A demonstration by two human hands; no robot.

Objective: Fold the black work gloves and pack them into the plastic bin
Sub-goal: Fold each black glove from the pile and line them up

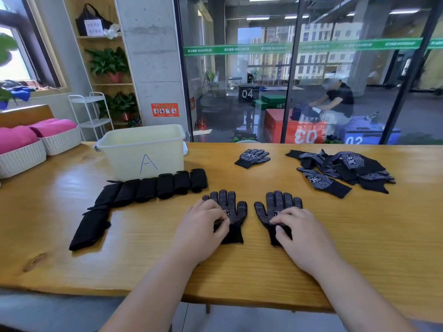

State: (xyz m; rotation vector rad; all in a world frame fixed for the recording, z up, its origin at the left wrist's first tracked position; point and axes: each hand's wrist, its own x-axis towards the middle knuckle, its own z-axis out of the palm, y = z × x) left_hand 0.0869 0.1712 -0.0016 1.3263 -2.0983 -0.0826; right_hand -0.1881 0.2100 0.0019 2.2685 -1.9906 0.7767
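While each flat hand point(203, 224) point(299, 230) presses one glove point(236, 209) point(268, 207), seven folded bundles point(146, 190) await.

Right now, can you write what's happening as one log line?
left hand flat on left glove | right hand flat on right glove | folded gloves by bin | pile unfolded

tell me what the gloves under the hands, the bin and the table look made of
Gloves: black knit fabric with pale, probably rubbery, grip dots across the palms.
Bin: cream plastic, smooth, slightly translucent.
Table: wood with visible grain and a knot; the sheen suggests varnish.
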